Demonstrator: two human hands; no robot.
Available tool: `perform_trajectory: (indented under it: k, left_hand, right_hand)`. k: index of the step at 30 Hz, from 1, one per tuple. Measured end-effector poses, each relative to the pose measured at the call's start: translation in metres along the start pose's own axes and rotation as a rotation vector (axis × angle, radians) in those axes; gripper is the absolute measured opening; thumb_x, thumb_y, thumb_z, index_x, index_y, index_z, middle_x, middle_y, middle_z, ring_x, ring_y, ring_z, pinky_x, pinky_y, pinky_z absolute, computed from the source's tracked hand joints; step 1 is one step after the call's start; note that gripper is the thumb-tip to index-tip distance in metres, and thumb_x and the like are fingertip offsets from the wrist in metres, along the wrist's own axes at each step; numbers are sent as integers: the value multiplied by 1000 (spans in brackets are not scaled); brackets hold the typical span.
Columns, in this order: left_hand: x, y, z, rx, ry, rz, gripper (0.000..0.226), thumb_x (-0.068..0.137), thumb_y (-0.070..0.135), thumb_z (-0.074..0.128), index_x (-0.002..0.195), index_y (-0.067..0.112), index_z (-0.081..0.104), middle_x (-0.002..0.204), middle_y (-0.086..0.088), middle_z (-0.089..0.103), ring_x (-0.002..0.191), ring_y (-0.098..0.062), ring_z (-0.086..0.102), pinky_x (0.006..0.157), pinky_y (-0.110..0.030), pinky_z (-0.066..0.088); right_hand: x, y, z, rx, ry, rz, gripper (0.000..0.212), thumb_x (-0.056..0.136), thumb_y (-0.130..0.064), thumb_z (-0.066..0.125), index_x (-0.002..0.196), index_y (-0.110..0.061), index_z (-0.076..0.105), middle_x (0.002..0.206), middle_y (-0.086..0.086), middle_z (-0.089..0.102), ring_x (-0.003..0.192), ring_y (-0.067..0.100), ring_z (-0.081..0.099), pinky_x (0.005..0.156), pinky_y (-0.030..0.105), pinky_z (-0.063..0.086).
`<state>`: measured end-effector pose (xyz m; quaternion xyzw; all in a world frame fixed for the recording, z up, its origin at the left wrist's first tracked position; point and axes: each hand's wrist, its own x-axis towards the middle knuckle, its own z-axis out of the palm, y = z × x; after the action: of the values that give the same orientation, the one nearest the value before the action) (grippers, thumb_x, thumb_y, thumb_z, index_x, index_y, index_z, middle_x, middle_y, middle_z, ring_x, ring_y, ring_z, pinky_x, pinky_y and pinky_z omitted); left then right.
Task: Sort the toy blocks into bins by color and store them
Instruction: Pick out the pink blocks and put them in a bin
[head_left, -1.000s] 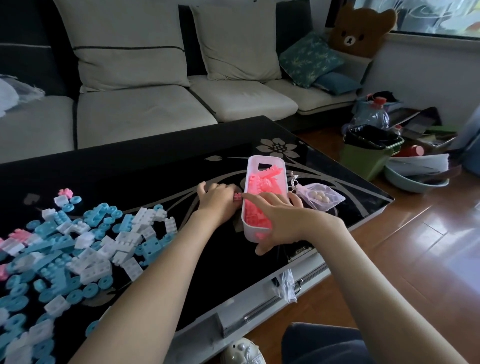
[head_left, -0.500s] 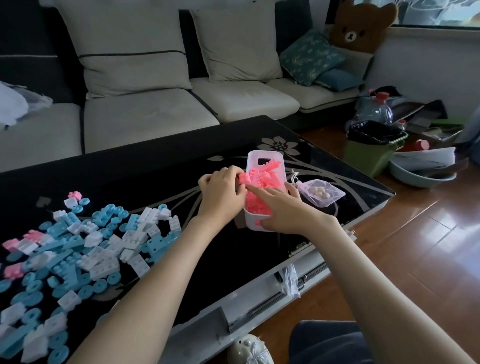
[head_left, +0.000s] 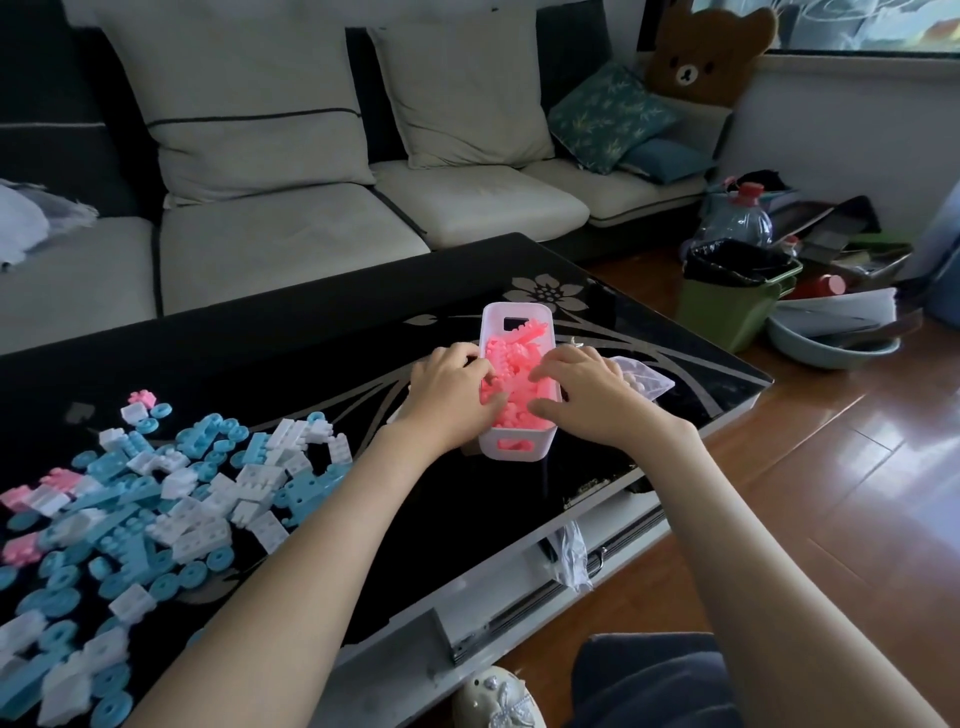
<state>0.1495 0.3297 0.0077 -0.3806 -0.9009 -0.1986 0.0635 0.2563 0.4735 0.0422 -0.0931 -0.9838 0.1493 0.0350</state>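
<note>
Bin (head_left: 515, 313) of white plastic, long and narrow, handle cutout at each end, out on the black glass desk (head_left: 311, 332) toward its right end. Stuffed with pink blocks (head_left: 511, 358), heaped roughly to the rim. Both hands right on top of that heap: left hand (head_left: 449, 389) in over the left wall, right hand (head_left: 582, 387) in over the right wall. Fingers fairly flat and spread, pressing on the blocks, not wrapped round anything as far as visible.

Just right of the bin, partly under the right hand, a small clear bag (head_left: 649, 382) with pale round bits inside, too small to make out. Way over at the left end of the desk, well apart from the bin, a big loose pile of blue and white blocks (head_left: 156, 499), a few stray pink ones (head_left: 62, 478) mixed in near its left edge. Silver flower pattern in the glass behind the bin.

Past the desk, a cream sofa (head_left: 270, 244) with two big back cushions, plus a teal pillow (head_left: 613, 114) and a brown bear cushion (head_left: 706, 57) at its right end. On the wood floor to the right, a green trash can (head_left: 727, 312) with a black liner, a big water bottle (head_left: 737, 223) behind it, and a pale basin (head_left: 831, 353).
</note>
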Motion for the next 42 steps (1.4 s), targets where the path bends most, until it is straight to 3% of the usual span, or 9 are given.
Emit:
perform_trajectory:
  k: [6, 9, 12, 14, 20, 24, 29, 34, 42]
  left_hand:
    - [-7, -2, -2, -182, -31, -91, 41, 83, 28, 55, 123, 18, 51, 144, -3, 31, 129, -21, 29, 98, -28, 28]
    - [-7, 0, -2, -332, -89, -158, 57, 80, 26, 56, 134, 16, 40, 145, -4, 29, 133, -20, 25, 95, -25, 21]
    - [-8, -1, 0, -350, -132, -222, 52, 87, 23, 52, 135, 10, 37, 145, -8, 28, 134, -22, 26, 96, -26, 22]
    - [-9, -1, 0, -350, -161, -265, 45, 89, 25, 50, 129, 9, 39, 141, -8, 30, 131, -23, 29, 95, -29, 28]
    - [-8, 7, 0, -460, -171, -339, 30, 91, 23, 44, 117, 9, 43, 115, -9, 50, 97, -22, 53, 70, -30, 43]
    - [-11, 11, -5, -508, -147, -365, 31, 89, 23, 44, 119, 19, 37, 111, -3, 50, 83, -10, 49, 55, -24, 32]
    - [-20, -5, -17, -376, -28, -361, 30, 92, 21, 41, 120, 14, 50, 116, -1, 56, 95, -14, 51, 75, -27, 39]
    - [-39, -31, -33, -357, 26, -327, 26, 91, 18, 43, 110, 21, 59, 112, 0, 58, 89, -10, 52, 63, -17, 34]
    - [-97, -86, -69, -240, 82, -410, 23, 90, 15, 44, 103, 18, 63, 106, -3, 58, 91, -17, 55, 68, -22, 33]
  right_hand:
    - [0, -15, -1, 329, -36, -59, 18, 92, -25, 47, 98, -28, 64, 93, -8, 69, 92, 11, 54, 87, 31, 37]
    - [1, -22, 6, 432, -160, -15, 24, 93, -41, 45, 98, -25, 62, 102, 0, 66, 109, 23, 48, 98, 37, 35]
    - [2, -25, 8, 347, -223, -50, 27, 98, -43, 35, 101, -34, 61, 115, 1, 59, 117, 23, 41, 103, 33, 25]
    - [2, -28, 7, 374, -216, -78, 38, 101, -40, 31, 118, -23, 60, 121, 3, 59, 102, 11, 44, 98, 26, 24]
    - [6, -24, 11, 54, -1, -121, 34, 103, -31, 26, 74, -32, 43, 67, -10, 43, 80, 20, 47, 97, 38, 26]
    - [9, -20, 10, 104, 146, -57, 30, 99, -30, 36, 104, -14, 61, 89, 2, 66, 89, 24, 57, 92, 35, 28]
    - [17, -39, 18, 125, 241, -142, 24, 95, -20, 42, 103, -13, 63, 94, 0, 65, 94, 22, 53, 85, 31, 29]
    - [26, -76, 35, 23, 221, -266, 23, 93, -20, 44, 104, -15, 63, 102, 0, 65, 104, 24, 49, 90, 36, 28]
    - [33, -160, 63, 7, 124, -421, 24, 92, -20, 44, 110, -15, 59, 111, 0, 62, 113, 22, 46, 93, 37, 31]
